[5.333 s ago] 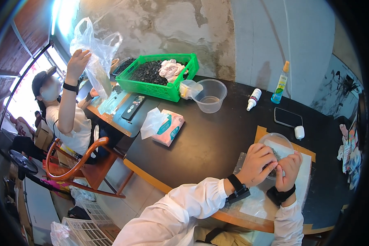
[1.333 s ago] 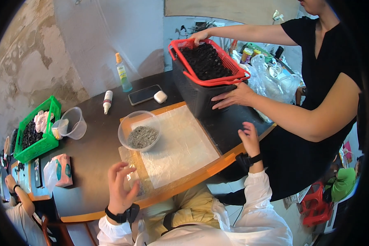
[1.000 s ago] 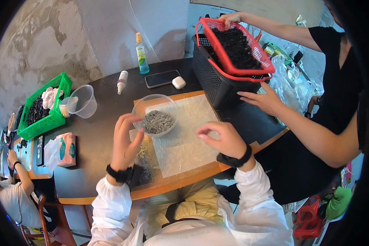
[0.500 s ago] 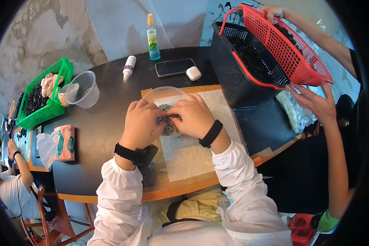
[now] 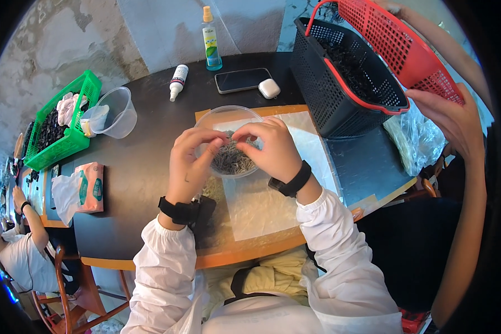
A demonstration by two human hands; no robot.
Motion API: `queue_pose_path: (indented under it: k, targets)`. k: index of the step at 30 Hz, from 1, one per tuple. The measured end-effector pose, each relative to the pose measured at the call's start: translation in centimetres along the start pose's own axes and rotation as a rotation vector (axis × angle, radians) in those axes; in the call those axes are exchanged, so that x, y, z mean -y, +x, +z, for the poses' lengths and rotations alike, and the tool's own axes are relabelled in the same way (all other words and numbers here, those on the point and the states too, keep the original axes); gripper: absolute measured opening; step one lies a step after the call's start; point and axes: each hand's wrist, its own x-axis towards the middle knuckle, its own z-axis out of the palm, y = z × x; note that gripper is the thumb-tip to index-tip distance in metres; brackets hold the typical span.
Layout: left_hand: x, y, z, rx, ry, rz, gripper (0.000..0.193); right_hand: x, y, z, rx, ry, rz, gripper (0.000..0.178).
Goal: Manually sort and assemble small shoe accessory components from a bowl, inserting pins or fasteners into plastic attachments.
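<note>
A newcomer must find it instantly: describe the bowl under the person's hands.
On the dark table, find the pale sheet. Over its far-left corner sits the clear round bowl. Unlike the clear tub by the green basket, it holds loose grey bits.

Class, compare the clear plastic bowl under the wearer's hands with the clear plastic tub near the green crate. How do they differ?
The bowl holds loose grey bits; none show in the tub. The bowl has the left hand and right hand over it; the tub stands apart from both. The bowl lies partly on the white sheet, the tub on the dark tabletop. Both are see-through, with round mouths.
</note>
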Motion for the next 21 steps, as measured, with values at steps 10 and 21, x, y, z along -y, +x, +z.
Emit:
queue_pose_path:
  k: [10, 21]
  targets:
    - [0.9, -0.4, 0.3, -0.030, -0.367, -0.102, 0.019, 0.5, 0.3, -0.5, 0.002, 0.038, -0.053, 0.017]
    - [-14.9, 2.8, 6.7, -1.230, -0.479, -0.405, 0.029, 4.2, -2.0, -1.1, -0.052, 0.055, -0.172, 0.017]
